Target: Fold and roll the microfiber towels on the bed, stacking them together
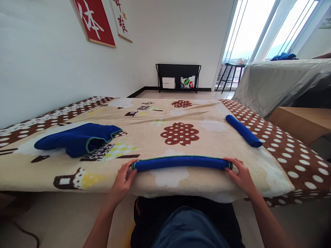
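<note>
A long roll of blue cloth (181,163) with green edging, like a rolled towel, lies crosswise near the front edge of the blanket (144,184). Its left end is pinched between the thumb and fingers of my left hand (123,178). At the other end, my right hand (241,175) grips it the same way. A loose, crumpled blue cloth (74,136) with a green hem rests to the left, beyond my left hand. Over on the right, a second blue roll (243,131) lies slanted, apart from my right hand.
The cream blanket has a brown polka-dot border (297,165). Beyond it stand a black rack (178,70) by the wall and a dark stool (231,74) by the window. A plastic-covered piece of furniture (279,79) and a cardboard box (297,122) flank the right side.
</note>
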`<state>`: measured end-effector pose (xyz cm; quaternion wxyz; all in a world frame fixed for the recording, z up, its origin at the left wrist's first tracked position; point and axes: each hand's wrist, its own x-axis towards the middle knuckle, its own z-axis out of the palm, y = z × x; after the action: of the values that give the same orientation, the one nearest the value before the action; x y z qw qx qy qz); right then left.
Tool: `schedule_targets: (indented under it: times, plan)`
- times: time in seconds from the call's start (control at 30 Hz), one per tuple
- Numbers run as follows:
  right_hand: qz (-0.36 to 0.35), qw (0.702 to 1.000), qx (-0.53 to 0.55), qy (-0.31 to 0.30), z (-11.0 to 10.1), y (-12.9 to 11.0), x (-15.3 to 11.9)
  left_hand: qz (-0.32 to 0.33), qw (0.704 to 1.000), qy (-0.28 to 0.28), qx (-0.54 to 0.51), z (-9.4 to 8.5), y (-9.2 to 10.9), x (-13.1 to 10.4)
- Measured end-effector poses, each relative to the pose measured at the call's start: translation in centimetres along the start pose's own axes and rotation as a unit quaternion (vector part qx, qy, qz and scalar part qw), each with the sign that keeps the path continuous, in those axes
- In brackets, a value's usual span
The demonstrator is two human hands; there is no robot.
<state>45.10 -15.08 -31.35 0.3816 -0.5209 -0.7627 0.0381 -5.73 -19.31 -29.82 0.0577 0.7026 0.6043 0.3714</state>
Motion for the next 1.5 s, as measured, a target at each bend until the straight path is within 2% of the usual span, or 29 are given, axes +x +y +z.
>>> schedule_targets:
  times: [0.17, 0.3, 0.4, 0.47, 0.57, 0.63, 0.7, 0.77, 0.9, 1.13, 1.33, 1.5]
  plan:
    - [0.037, 0.999, -0.013, -0.018, 0.2, 0.0, 0.4, -0.048, 0.999, 0.014, 0.010, 0.4, 0.3, 0.4]
    - [0.029, 0.993, -0.097, 0.060, 1.7, -0.6, 1.1, -0.037, 0.995, 0.049, 0.082, 1.3, 1.2, 1.6]
    - [-0.017, 0.988, -0.121, 0.089, 3.2, -2.7, 1.9, 0.011, 0.986, 0.093, 0.137, 2.7, 3.3, 2.7]
    - [-0.059, 0.990, -0.114, 0.057, 4.4, -4.9, 2.6, 0.070, 0.983, 0.067, 0.156, 4.1, 5.5, 3.5]
    - [-0.101, 0.990, -0.095, -0.013, 6.2, -8.6, 3.8, 0.164, 0.974, -0.046, 0.147, 6.7, 9.3, 4.5]
    - [-0.114, 0.989, -0.083, -0.041, 7.3, -10.6, 4.5, 0.200, 0.966, -0.091, 0.137, 8.3, 11.5, 5.1]
    - [-0.124, 0.988, -0.080, -0.055, 8.1, -11.7, 4.9, 0.218, 0.961, -0.107, 0.134, 9.4, 12.9, 5.4]
    - [-0.130, 0.986, -0.084, -0.063, 8.5, -11.9, 5.2, 0.230, 0.957, -0.113, 0.134, 10.0, 13.2, 5.6]
    - [-0.131, 0.985, -0.094, -0.057, 7.9, -10.1, 5.2, 0.239, 0.955, -0.106, 0.139, 9.2, 11.0, 5.7]
    - [-0.136, 0.983, -0.108, -0.065, 4.5, -4.7, 4.0, 0.224, 0.958, -0.100, 0.147, 4.6, 5.2, 5.1]
    - [-0.110, 0.986, -0.098, -0.071, 2.0, -0.5, 2.9, 0.136, 0.975, -0.137, 0.108, 1.1, 1.0, 4.6]
    - [-0.063, 0.993, -0.021, -0.095, 0.9, 1.3, 2.8, 0.071, 0.985, -0.144, 0.063, -0.4, -1.1, 4.4]
